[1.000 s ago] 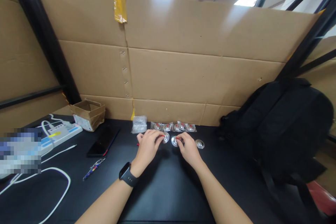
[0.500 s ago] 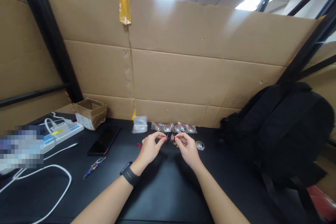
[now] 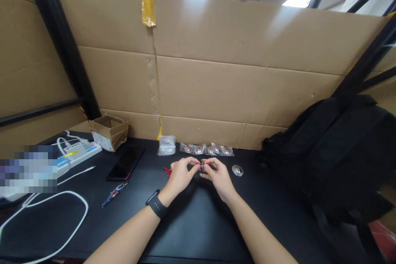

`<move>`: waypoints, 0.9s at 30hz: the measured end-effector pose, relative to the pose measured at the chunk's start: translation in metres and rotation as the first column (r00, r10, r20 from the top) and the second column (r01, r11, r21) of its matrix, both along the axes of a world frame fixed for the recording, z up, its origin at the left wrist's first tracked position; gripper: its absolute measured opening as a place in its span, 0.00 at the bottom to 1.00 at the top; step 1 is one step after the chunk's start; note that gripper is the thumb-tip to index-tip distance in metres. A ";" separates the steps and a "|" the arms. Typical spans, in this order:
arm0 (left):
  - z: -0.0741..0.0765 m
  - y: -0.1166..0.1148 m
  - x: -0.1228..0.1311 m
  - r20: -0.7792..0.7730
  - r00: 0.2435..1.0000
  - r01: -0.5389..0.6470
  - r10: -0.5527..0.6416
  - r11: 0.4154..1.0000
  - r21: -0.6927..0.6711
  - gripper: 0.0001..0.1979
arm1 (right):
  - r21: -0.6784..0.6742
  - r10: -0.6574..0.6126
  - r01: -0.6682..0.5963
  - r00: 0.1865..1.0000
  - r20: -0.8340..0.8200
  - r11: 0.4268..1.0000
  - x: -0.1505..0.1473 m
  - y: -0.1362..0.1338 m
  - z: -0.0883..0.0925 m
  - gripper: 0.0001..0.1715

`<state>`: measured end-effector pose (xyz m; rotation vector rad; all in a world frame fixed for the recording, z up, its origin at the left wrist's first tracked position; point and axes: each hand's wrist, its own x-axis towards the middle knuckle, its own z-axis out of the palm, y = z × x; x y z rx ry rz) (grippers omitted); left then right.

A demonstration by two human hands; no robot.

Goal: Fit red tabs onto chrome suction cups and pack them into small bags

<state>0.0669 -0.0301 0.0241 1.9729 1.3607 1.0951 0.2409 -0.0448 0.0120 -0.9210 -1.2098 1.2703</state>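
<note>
Near the middle of the table, my left hand (image 3: 185, 172) and my right hand (image 3: 217, 174) meet fingertip to fingertip. Between them stands a small round metal disc (image 3: 202, 165), seen edge-on, with a bit of red at the fingers. Each hand pinches at one side of it; whether it is one disc or two pressed together I cannot make out. A domed metal disc (image 3: 237, 170), like a small cymbal, lies flat to the right of my right hand. Some red cord (image 3: 167, 171) shows beside my left hand, partly hidden by it.
Behind my hands lies a row of bagged metal discs (image 3: 199, 149) with red cord, beside clear plastic bags (image 3: 167, 145). To the left are a phone (image 3: 125, 164), a keychain (image 3: 114, 194), a small cardboard box (image 3: 109, 132) and a power strip (image 3: 89, 152). A black backpack (image 3: 328, 152) fills the right.
My two hands have come together, closing the gap that was between their fingertips. The view has shifted slightly; things on the table stay where they were.
</note>
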 end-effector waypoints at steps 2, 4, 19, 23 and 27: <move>0.001 -0.002 0.001 -0.072 0.997 -0.020 0.022 1.000 0.019 0.08 | -0.060 0.027 -0.031 0.998 -0.058 0.998 0.000 -0.002 0.003 0.18; 0.002 -0.003 0.001 -0.117 0.993 -0.018 0.023 0.999 0.035 0.08 | -0.103 0.057 -0.066 0.994 -0.088 0.992 0.001 -0.004 0.007 0.23; -0.027 0.065 -0.102 -0.544 0.731 -0.326 0.412 0.911 0.252 0.16 | -0.051 0.047 -0.047 0.999 -0.006 0.998 0.010 -0.001 0.009 0.33; -0.036 0.070 -0.099 -0.519 0.729 -0.344 0.446 0.894 0.286 0.10 | -0.040 0.048 -0.048 0.999 -0.003 0.998 0.010 -0.003 0.012 0.31; -0.033 0.069 -0.095 -0.453 0.743 -0.384 0.493 0.868 0.316 0.10 | -0.032 0.036 -0.036 0.999 0.003 0.999 0.011 -0.003 0.014 0.32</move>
